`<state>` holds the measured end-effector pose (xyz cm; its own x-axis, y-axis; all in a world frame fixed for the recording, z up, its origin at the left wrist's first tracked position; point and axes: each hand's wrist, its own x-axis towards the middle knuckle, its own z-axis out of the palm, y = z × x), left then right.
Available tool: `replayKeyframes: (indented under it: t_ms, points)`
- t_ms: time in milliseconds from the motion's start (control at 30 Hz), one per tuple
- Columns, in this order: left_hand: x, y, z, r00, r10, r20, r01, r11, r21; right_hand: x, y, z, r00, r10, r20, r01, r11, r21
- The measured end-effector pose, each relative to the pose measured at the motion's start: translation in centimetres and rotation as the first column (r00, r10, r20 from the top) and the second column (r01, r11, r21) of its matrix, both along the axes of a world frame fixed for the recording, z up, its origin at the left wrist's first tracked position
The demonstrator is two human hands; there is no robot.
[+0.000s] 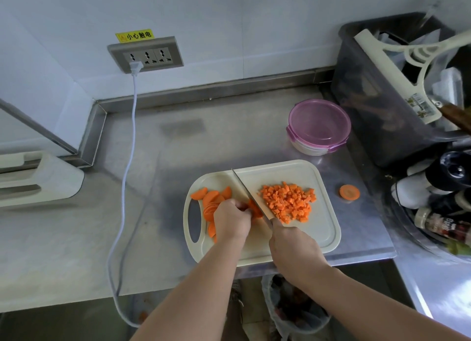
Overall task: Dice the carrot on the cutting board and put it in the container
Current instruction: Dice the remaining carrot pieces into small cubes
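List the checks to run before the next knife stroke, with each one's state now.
1. Right hand grips knife: ok.
2. Left hand holds carrot piece beside the knife: ok.
3. Left fingers tucked back from the edge: cannot tell.
4. Diced pile apart from the knife: ok.
5. Container open: not ok, lid on.
6. All carrot on cutting board: not ok, stray slice on counter.

Carrot dice (288, 201) and carrot slices (210, 200) orange on cream cutting board (323, 228); container (318, 121), far right, clear with purple lid; knife (242, 185) blade silver; counter (204, 142) dull grey; sticker (134, 35) yellow, black characters; cable (128, 162) white.
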<state>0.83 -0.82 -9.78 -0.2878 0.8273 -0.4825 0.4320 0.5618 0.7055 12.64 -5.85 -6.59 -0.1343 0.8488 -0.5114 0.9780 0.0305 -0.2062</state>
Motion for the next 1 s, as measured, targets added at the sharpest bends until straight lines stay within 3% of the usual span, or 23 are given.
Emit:
replayKeyframes:
  t_ms: [233,433,633,1000]
  points:
    - [0.1,-0.1,0.4,0.999,-0.011,-0.047,0.012,1.000,0.009,-0.2,0.1,-0.7,1.000,-0.022,-0.014,0.021,0.999,-0.045]
    - [0.0,-0.2,0.8,1.000,0.004,-0.022,-0.004,1.000,0.008,0.0,0.1,0.1,0.979,-0.163,-0.126,0.163,0.987,-0.011]
    - [0.1,-0.4,0.6,0.998,0.026,0.050,-0.026,1.000,-0.004,0.2,-0.6,0.9,0.990,-0.090,-0.108,0.094,0.995,0.034]
    - [0.2,-0.4,0.6,0.999,0.038,-0.004,-0.038,0.999,-0.004,-0.3,-0.7,0.8,0.990,-0.096,-0.106,0.098,0.995,0.012]
